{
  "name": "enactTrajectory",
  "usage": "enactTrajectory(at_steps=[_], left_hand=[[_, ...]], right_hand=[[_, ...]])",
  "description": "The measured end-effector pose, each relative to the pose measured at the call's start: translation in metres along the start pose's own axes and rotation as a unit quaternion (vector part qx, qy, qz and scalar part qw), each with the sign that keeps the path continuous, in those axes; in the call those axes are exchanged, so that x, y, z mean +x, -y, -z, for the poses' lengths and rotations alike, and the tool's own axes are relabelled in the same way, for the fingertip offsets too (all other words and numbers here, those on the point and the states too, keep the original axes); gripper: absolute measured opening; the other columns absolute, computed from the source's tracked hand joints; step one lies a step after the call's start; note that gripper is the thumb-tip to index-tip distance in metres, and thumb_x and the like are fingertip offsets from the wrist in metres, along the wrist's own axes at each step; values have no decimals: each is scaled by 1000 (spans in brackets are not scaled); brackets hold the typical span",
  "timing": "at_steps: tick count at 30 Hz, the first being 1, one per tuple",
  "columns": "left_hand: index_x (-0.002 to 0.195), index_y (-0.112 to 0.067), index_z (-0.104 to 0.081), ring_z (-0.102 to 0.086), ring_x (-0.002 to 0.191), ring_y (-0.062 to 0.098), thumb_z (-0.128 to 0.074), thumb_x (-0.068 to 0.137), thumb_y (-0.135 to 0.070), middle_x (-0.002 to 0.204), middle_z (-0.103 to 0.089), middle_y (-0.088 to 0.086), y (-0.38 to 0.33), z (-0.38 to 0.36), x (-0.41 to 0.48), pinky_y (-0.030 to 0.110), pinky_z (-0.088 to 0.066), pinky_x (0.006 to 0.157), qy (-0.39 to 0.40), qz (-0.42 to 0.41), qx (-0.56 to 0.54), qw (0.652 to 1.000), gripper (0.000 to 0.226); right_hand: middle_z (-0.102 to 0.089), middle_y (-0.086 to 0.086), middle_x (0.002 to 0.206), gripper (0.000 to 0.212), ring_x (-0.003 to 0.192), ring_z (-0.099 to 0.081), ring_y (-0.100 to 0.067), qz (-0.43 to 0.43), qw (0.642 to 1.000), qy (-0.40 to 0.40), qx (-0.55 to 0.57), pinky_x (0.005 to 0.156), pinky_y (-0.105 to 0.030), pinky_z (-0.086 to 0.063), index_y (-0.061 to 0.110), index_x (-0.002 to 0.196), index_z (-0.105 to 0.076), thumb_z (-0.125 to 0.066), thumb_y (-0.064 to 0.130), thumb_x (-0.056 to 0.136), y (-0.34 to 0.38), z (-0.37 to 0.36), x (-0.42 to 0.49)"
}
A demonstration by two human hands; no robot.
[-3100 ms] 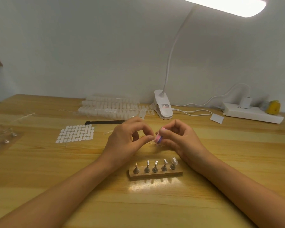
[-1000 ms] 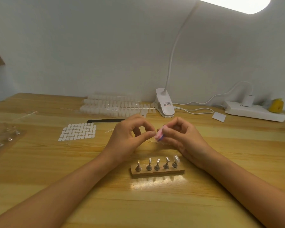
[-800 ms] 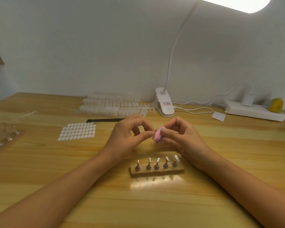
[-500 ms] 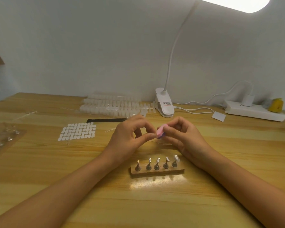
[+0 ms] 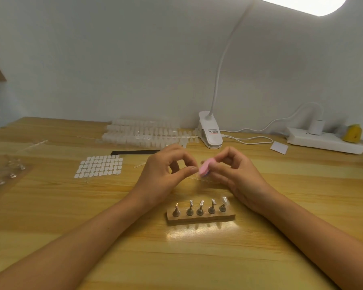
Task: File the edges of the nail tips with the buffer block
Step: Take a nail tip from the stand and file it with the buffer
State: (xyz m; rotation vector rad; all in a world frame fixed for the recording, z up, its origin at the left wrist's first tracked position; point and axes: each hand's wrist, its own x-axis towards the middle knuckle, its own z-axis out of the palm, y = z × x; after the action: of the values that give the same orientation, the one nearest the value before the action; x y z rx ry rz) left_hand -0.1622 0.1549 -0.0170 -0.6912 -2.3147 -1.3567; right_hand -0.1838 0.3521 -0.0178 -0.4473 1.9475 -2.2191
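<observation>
- The buffer (image 5: 205, 168) sits a touch higher against the left fingertips than a second ago, its pink face tilted up. Neither wrist has shifted, so this looks like a short filing stroke mid-run, not a finished edge.
- The left hand (image 5: 164, 174) has thumb and forefinger closed in a pinch. The clear tip is presumably held there, but it is too small to see.
- The right hand (image 5: 237, 176) has its fingers curled round the buffer, pinching it against the left fingertips.
- Both hands hover over the middle of the desk (image 5: 281, 243), just behind the stand (image 5: 200, 218).
- The rightmost of the stand's five pegs carries a mounted tip (image 5: 225, 200). I can make out none on the other four, so most of the work likely remains.
- The sticker sheet (image 5: 100, 166), black file (image 5: 134, 152), tip strips (image 5: 143, 135) and lamp clip (image 5: 211, 132) lie toward the far edge, well apart from the hands.
- Bare wood runs toward the right and near edges. The stand under the wrists is the likeliest thing to knock.
</observation>
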Motion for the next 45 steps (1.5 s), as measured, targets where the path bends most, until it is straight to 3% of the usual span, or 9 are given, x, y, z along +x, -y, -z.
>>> enactTrajectory(at_steps=[14, 16, 20, 23, 28, 31, 34, 39, 45], left_hand=[[81, -32, -66, -53, 72, 4, -72, 83, -23, 89, -62, -12, 1, 0, -1, 12, -43, 62, 6, -1, 18, 1000, 11], [81, -31, -66, -53, 73, 7, -72, 83, -23, 88, -62, -11, 2, 0, 0, 14, -43, 62, 5, -3, 24, 1000, 10], [83, -29, -68, -53, 71, 9, -72, 84, -26, 90, -61, -15, 4, -1, -1, 22, -47, 64, 18, 3, 31, 999, 5], [84, -29, -69, -54, 73, 13, -71, 83, -30, 90, -61, -15, 4, -2, -2, 31, -50, 65, 22, 0, 41, 999, 2], [82, -32, -66, -53, 72, 6, -71, 84, -27, 90, -61, -13, 2, -1, -2, 14, -43, 62, -7, -4, 33, 999, 7], [83, -25, -69, -53, 72, 8, -70, 84, -27, 90, -61, -13, 3, -1, -2, 16, -44, 62, -13, -7, 53, 999, 3], [85, -24, -70, -54, 72, 12, -69, 83, -33, 90, -61, -14, 2, -3, -3, 27, -49, 65, 22, -2, 46, 999, 9], [80, -25, -68, -54, 73, 0, -72, 83, -23, 87, -61, -13, 2, 0, -1, 11, -43, 62, -17, 2, 29, 999, 6], [80, -31, -66, -53, 71, 4, -72, 83, -23, 88, -62, -15, 1, -1, -1, 11, -41, 61, -23, 7, 31, 999, 10]], right_hand=[[-70, -17, 102, 27, 91, -74, -27, 1, 1000, 8, -10, 76, -30, -60, 4, 95, -57, -73, 13, 76, 0, 0, 0], [-70, -18, 105, 28, 93, -73, -32, -3, 996, 59, -66, 78, -38, -61, 3, 96, -57, -76, 13, 77, 0, -2, -1], [-70, -16, 102, 27, 93, -73, -26, 13, 1000, -21, 18, 79, -29, -60, 5, 96, -58, -72, 15, 76, -1, 1, 1], [-71, -16, 102, 28, 95, -73, -30, 5, 999, 7, -33, 80, -35, -61, 5, 95, -57, -75, 15, 75, -1, 2, 2], [-71, -13, 99, 27, 90, -73, -28, 21, 999, 0, -34, 76, -34, -61, 4, 96, -57, -73, 17, 77, 0, -2, 1], [-72, -13, 99, 30, 91, -73, -30, 23, 994, 57, -91, 75, -36, -61, 3, 96, -57, -76, 17, 78, -2, -4, -2], [-69, -16, 101, 28, 90, -73, -27, 28, 999, -14, -24, 77, -32, -60, 4, 97, -58, -72, 18, 77, 0, -1, 0], [-72, -15, 100, 29, 92, -73, -31, 10, 994, 68, -91, 76, -38, -61, 1, 97, -58, -75, 15, 79, -1, -3, -2], [-71, -14, 100, 27, 90, -73, -28, 10, 999, 21, -39, 76, -33, -61, 5, 94, -58, -74, 16, 76, 0, -1, -1]])
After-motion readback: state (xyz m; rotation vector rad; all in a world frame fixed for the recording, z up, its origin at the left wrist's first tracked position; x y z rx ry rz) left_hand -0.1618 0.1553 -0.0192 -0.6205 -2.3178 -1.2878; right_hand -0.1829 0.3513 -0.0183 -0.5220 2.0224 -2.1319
